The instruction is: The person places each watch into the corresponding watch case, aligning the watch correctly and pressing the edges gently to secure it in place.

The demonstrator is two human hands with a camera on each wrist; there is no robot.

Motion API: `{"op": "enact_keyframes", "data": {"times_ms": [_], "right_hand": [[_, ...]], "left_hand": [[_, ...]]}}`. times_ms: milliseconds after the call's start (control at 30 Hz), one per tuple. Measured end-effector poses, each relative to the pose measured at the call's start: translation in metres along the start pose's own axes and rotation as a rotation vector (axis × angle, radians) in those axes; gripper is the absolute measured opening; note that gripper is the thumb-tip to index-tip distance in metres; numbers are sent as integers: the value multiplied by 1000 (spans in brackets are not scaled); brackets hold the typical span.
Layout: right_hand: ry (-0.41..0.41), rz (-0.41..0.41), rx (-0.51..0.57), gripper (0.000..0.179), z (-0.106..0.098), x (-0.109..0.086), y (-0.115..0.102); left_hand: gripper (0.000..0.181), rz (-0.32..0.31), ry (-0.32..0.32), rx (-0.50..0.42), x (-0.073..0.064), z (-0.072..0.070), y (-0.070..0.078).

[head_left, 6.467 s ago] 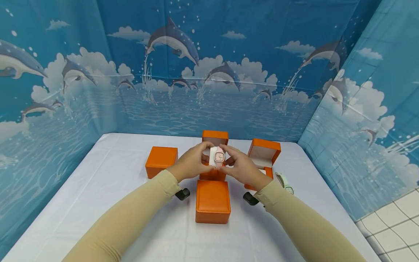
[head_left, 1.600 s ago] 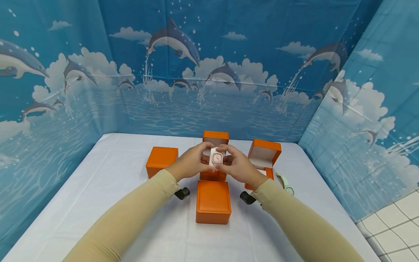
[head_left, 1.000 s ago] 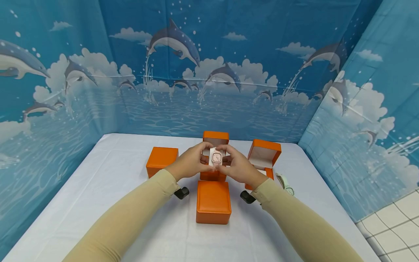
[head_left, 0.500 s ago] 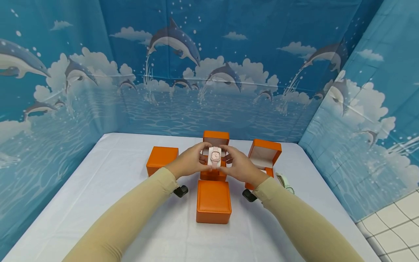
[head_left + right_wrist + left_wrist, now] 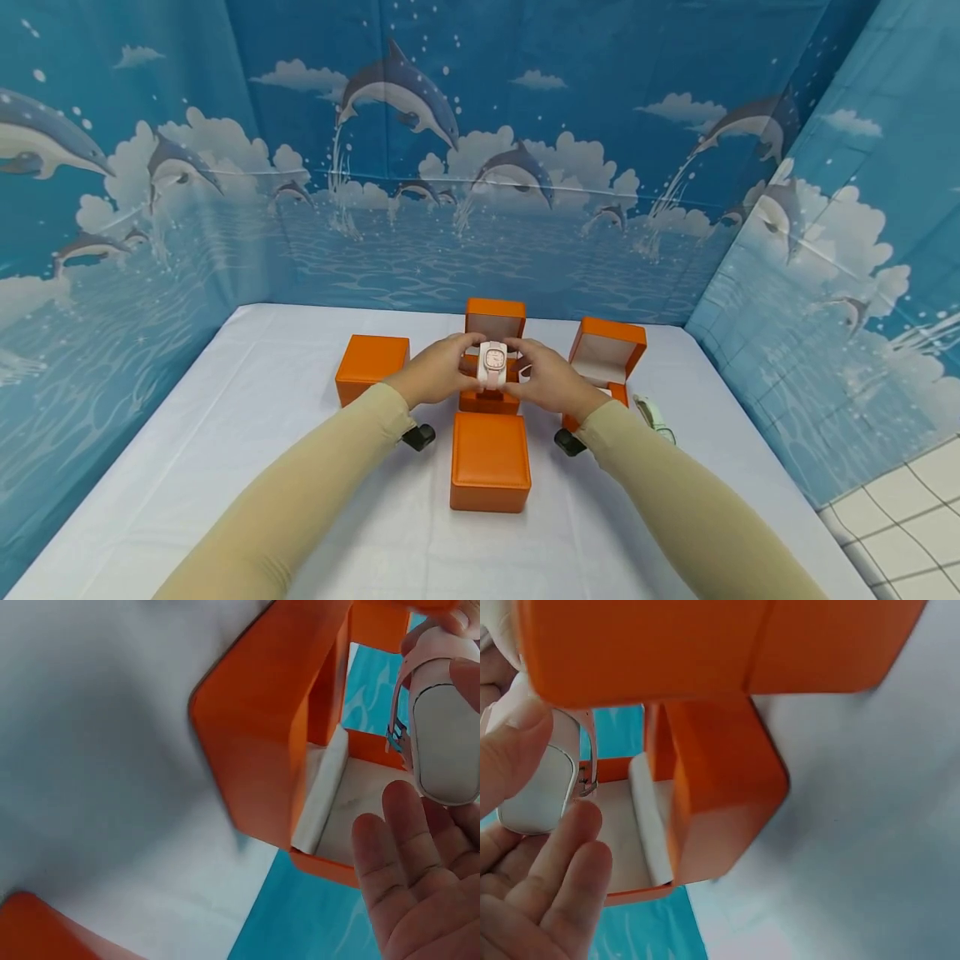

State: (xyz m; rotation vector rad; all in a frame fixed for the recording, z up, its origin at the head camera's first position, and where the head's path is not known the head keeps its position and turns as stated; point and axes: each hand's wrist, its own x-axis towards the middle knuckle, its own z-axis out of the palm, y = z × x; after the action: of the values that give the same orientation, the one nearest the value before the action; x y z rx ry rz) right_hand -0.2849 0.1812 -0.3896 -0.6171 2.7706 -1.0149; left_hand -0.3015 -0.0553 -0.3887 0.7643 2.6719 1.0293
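A pink-strapped watch (image 5: 494,358) is wrapped round a white cushion (image 5: 450,742), its squarish dial facing up. My left hand (image 5: 438,371) pinches one end of the cushion between thumb and fingers. At the opposite end, my right hand (image 5: 551,379) grips it the same way. Both hold it just above an orange watch box (image 5: 495,308) whose lid stands raised behind. In the right wrist view, the strap's buckle (image 5: 398,735) hangs along the cushion's side. The left wrist view shows the cushion's pale flat end (image 5: 540,791) between thumb and fingers.
A closed orange box (image 5: 490,450) stands in front, and another closed box (image 5: 372,362) sits to the left. On the right is an opened orange box (image 5: 606,346), partly behind my right arm. A pale green watch (image 5: 654,419) lies beside it on the white-covered table (image 5: 300,383).
Earlier the watch sat toward the cushion's right side; now it is centred and straight on it. My fingers have shifted to the cushion's ends. The boxes have not moved.
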Motion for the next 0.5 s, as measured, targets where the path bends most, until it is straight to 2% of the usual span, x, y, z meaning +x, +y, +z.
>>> {"op": "enact_keyframes", "data": {"times_ms": [267, 500], "right_hand": [[-19, 25, -61, 80, 5, 10, 8], [-30, 42, -85, 80, 10, 17, 13]], "left_hand": [[79, -57, -7, 18, 8, 7, -10], [79, -59, -6, 59, 13, 14, -16]]}}
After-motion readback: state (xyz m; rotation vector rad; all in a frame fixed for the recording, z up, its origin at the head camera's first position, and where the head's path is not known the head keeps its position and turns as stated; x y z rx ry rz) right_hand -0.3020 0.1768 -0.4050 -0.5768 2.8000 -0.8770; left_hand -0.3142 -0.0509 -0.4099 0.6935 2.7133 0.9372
